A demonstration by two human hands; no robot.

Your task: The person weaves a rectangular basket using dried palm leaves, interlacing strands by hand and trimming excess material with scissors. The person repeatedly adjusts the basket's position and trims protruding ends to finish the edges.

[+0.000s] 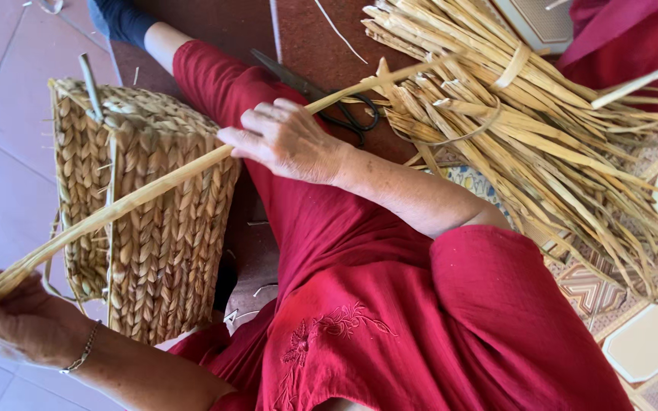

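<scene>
Holding a long dry straw (192,171) with both hands, I stretch it across the woven basket (154,228). My left hand (9,316) pinches one end; my right hand (287,141) grips the middle. It looks light, bendy, easily snapped.

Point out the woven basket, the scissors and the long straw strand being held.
Woven basket (163,228): head view, on its braided side wall.
Scissors (356,114): head view, on the dark finger loops beside the straw bundle.
Long straw strand (154,188): head view, mid-length where it crosses the basket.
</scene>
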